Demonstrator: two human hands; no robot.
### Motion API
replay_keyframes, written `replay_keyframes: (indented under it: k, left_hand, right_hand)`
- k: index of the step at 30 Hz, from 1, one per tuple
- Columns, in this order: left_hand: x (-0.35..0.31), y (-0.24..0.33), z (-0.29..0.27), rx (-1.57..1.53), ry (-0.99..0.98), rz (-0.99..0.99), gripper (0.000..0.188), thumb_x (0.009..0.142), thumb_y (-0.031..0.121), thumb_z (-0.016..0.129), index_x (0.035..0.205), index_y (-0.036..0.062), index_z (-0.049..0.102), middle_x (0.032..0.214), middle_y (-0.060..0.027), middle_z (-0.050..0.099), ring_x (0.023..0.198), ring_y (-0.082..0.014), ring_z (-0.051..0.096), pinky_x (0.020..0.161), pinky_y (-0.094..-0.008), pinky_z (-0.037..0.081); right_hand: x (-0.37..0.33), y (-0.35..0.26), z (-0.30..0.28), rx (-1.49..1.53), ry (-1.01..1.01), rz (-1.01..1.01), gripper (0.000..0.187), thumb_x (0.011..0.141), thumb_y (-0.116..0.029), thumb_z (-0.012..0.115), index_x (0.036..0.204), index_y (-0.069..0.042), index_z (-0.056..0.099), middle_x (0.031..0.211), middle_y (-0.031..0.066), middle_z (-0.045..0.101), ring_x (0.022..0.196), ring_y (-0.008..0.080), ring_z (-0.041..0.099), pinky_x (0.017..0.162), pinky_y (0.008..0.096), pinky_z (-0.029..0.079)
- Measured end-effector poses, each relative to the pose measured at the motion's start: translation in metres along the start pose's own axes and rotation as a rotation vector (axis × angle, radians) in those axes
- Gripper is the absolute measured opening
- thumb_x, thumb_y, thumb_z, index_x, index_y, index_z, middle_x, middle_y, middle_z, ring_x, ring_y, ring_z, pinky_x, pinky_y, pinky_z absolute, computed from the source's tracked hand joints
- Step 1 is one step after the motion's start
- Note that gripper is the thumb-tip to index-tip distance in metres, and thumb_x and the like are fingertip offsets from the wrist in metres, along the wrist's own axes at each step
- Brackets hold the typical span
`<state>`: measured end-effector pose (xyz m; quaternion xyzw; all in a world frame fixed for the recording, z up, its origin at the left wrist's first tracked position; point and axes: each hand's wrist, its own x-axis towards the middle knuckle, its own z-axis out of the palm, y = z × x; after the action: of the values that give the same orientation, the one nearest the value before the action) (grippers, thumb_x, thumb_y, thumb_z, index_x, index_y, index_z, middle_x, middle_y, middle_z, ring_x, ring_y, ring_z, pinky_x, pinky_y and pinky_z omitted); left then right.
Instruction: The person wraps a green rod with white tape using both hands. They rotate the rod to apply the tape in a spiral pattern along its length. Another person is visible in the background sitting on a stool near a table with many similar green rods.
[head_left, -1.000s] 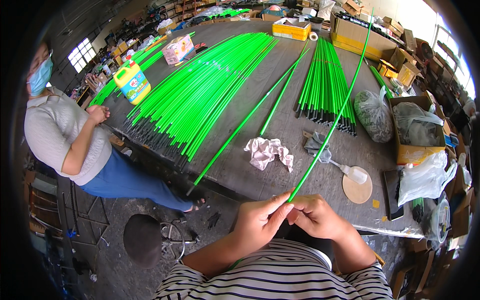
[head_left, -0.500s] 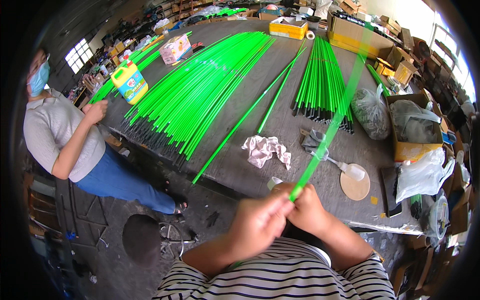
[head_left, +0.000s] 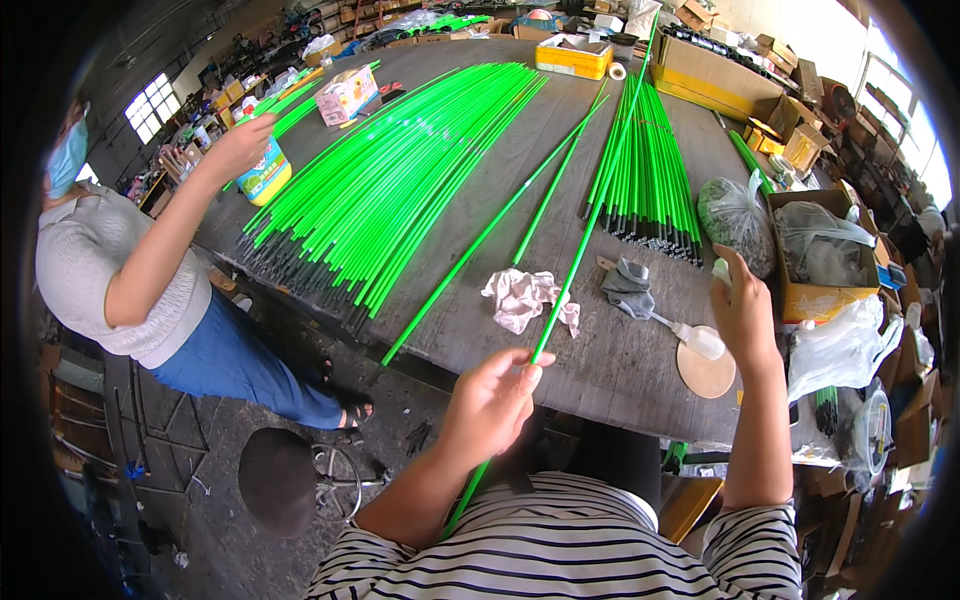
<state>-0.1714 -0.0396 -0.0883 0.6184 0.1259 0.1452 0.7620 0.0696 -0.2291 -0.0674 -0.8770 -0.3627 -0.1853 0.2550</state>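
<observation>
My left hand [head_left: 490, 408] is closed round a long thin green rod [head_left: 572, 275], pinched between thumb and fingers. The rod slants from beside my left forearm up over the table's far side. To the right, my raised right hand [head_left: 743, 308] grips a small white object [head_left: 722, 270], its kind mostly hidden by the fingers. Below that hand, a clear squeeze bottle [head_left: 705, 342] lies on a round tan disc [head_left: 706, 372]. Between my hands are a crumpled pinkish cloth [head_left: 518, 300] and a grey cloth [head_left: 628, 288]. Two loose green rods [head_left: 480, 240] lie left of the held one.
Black-ended green rods form a large spread [head_left: 400, 180] at left and a smaller bundle [head_left: 650, 170] at right. A co-worker [head_left: 130, 270] stands left, one arm raised before a yellow bottle [head_left: 265, 180]. Plastic bags [head_left: 845, 345] and boxes crowd the right edge; a stool [head_left: 275, 480] stands below.
My right hand has left the rod and moved to the right with the small white object. The left hand keeps the rod, now tilted farther left. The co-worker's arm has risen.
</observation>
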Motion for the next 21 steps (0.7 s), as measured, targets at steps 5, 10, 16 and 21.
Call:
replay_keyframes:
  k: [5, 10, 16, 21]
  left_hand:
    - [0.010, -0.005, -0.004, -0.064, -0.063, -0.084, 0.036, 0.095, 0.026, 0.037, 0.108, -0.0033, 0.052, 0.047, -0.0005, 0.041, 0.029, -0.0048, 0.032, 0.028, -0.0191, 0.025]
    - [0.017, -0.011, -0.010, -0.268, -0.103, -0.164, 0.047, 0.096, 0.034, 0.029, 0.109, -0.0065, 0.050, 0.046, -0.0025, 0.040, 0.026, -0.0064, 0.029, 0.024, -0.0204, 0.024]
    - [0.024, -0.016, -0.003, -0.474, -0.195, -0.255, 0.056, 0.094, 0.044, 0.028, 0.104, -0.0051, 0.053, 0.049, -0.0055, 0.047, 0.026, -0.0086, 0.030, 0.025, -0.0213, 0.024]
    - [0.019, -0.023, -0.005, -0.388, -0.256, -0.311, 0.063, 0.094, 0.047, 0.019, 0.105, -0.0071, 0.049, 0.049, -0.0057, 0.044, 0.026, -0.0088, 0.030, 0.024, -0.0208, 0.027]
  right_hand:
    - [0.000, 0.090, 0.038, -0.293, -0.144, 0.089, 0.037, 0.075, -0.005, 0.054, 0.111, -0.004, 0.051, 0.087, 0.0210, 0.060, 0.081, 0.0357, 0.058, 0.071, 0.0416, 0.046]
    - [0.001, 0.016, 0.035, -0.050, 0.080, -0.265, 0.023, 0.076, -0.014, 0.061, 0.096, -0.002, 0.060, 0.083, 0.0153, 0.063, 0.078, 0.0316, 0.060, 0.068, 0.0383, 0.048]
    - [-0.023, -0.101, 0.049, 1.140, -0.449, 0.080, 0.030, 0.089, -0.025, 0.054, 0.093, 0.004, 0.061, 0.067, 0.0022, 0.054, 0.061, 0.0088, 0.046, 0.056, 0.0246, 0.040]
    - [-0.022, -0.109, 0.060, 1.309, -0.484, 0.312, 0.027, 0.087, -0.026, 0.056, 0.082, 0.000, 0.065, 0.056, -0.0029, 0.045, 0.053, 0.0060, 0.038, 0.050, 0.0192, 0.030]
